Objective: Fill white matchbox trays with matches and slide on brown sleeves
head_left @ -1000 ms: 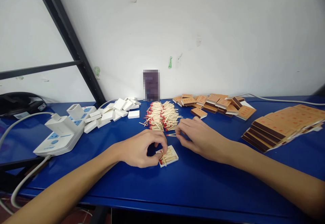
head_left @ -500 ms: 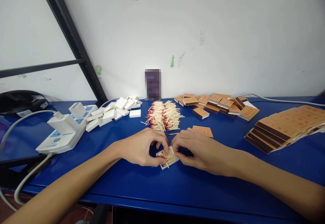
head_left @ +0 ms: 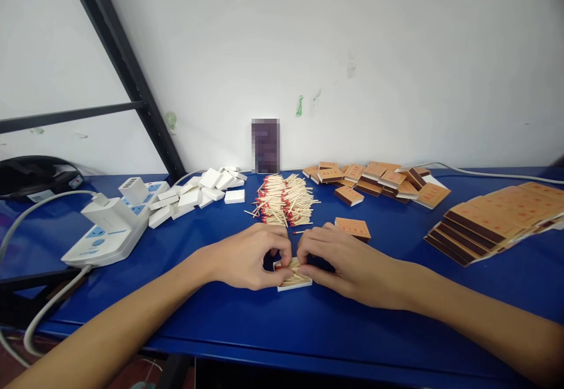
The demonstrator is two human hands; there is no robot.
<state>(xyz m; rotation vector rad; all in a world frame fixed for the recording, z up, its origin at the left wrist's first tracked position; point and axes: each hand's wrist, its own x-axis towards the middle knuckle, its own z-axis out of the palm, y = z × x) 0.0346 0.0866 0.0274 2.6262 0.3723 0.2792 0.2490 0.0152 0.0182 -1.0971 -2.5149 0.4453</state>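
Blue tabletop (head_left: 273, 324) is bearing everything, and near its front edge a white inner tray (head_left: 296, 284) is lying flat, filled with packed matches (head_left: 294, 277) whose sticks are running roughly side by side. The left hand (head_left: 247, 258) is curling over the tray's left end, thumb and forefinger drawn nearly together and pinching at the tray's edge. The right hand (head_left: 341, 260) is mirroring it from the other side, fingers bent tight, tips pressing on the sticks and the tray's right end. The fingertips of the two hands are almost meeting above the tray (much of it is hidden beneath them, so exactly where each finger is landing cannot be told).

Just beyond the knuckles a loose match (head_left: 300, 232) is lying on the table, and just beside the right hand a single orange sleeve (head_left: 352, 228) is resting alone. Farther back a heap of red-tipped matches (head_left: 284, 201) is sprawling in the middle, with a scatter of white trays (head_left: 198, 192) to its left and a jumble of orange boxes (head_left: 379, 178) to its right, near the wall. At the far right, flat orange covers (head_left: 493, 218) are lying in overlapping rows. A white power strip (head_left: 110, 233) is sitting at the left, well apart from the hands.
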